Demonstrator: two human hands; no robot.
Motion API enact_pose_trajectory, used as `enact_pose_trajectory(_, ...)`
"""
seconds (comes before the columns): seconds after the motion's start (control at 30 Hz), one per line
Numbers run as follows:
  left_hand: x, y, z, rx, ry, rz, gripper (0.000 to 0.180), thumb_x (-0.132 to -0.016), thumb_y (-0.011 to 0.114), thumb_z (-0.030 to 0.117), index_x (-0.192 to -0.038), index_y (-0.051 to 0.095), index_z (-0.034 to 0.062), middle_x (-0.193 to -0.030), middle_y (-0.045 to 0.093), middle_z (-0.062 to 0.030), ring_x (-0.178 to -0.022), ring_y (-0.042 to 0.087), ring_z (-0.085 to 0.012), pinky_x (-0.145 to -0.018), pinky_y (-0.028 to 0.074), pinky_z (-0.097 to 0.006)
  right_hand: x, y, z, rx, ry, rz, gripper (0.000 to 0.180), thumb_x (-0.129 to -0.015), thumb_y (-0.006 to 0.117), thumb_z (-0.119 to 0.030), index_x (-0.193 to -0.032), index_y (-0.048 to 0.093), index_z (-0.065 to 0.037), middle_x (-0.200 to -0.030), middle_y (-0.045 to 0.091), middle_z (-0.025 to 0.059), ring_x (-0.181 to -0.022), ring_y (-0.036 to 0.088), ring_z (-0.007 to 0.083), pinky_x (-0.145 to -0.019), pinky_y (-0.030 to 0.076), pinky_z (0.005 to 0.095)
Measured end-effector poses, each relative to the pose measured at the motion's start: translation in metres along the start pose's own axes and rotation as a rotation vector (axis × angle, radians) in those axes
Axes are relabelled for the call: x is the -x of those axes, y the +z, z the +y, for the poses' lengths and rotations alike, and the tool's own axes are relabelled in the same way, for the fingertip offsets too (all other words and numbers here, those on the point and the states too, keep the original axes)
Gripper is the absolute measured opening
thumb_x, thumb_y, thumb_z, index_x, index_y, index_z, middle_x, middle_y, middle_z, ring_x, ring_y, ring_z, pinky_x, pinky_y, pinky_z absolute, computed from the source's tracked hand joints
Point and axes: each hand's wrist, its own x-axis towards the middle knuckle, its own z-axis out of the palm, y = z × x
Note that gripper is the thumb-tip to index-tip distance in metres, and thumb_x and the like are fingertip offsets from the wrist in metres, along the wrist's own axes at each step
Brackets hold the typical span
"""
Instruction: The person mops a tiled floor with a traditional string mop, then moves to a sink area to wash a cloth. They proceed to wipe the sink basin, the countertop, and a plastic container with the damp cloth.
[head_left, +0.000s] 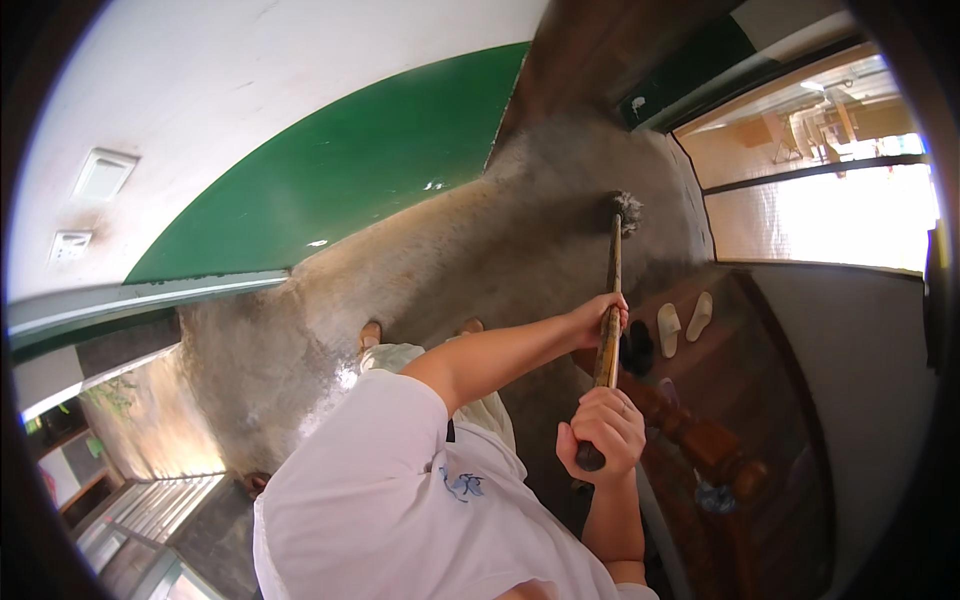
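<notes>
- We see a mop (607, 355) held out in front of the body, its grey, stringy mop head (628, 212) appearing to rest on the bare floor (440, 270), well apart from the pale slippers (668, 330) to the right.
- The left hand (602, 314) is wrapped around the shaft (615, 262), further along toward the mop head; the right hand (605, 436) is clamped near the top end, whose dark butt sticks out of the fist.
- We judge the shaft, which looks wooden, to be stiff and fairly light, with little risk of breaking; the strands look soft and limp, and would weigh more if wet, though we cannot tell whether they are.
- We would take hold of it as it is held here, hands well spaced on the bare shaft, clear of the strands.
- Its long axis runs away from us, sloping down from the right hand to the floor; the mop head points toward the top of the view, slightly right.
</notes>
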Motion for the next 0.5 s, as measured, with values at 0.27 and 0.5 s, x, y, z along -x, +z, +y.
enact_pose_trajectory(0.27, 0.093, -0.036, 0.021, 0.145, 0.144, 0.122, 0.013, -0.077, 0.062, 0.011, -0.067, 0.053, 0.0098, -0.06, 0.057, -0.0025, -0.058, 0.057, -0.0148, -0.059, 0.05, -0.027, -0.026, 0.043, -0.04, -0.125, -0.071, -0.015, 0.019, -0.064, 0.066, 0.003, -0.061, 0.05, -0.007, -0.06, 0.056, 0.0057, -0.053, 0.058, 0.0216, -0.062, 0.057, 0.0352)
enact_pose_trajectory(0.5, 0.245, -0.161, 0.041, 0.353, 0.363, 0.292, 0.012, -0.075, 0.065, 0.012, -0.068, 0.055, 0.0102, -0.064, 0.058, -0.004, -0.063, 0.059, -0.0185, -0.064, 0.052, -0.032, -0.03, 0.166, -0.088, -0.367, -0.025, -0.237, 0.013, -0.07, 0.065, 0.006, -0.067, 0.055, -0.003, -0.065, 0.062, 0.0076, -0.061, 0.064, 0.0213, -0.075, 0.056, 0.0405)
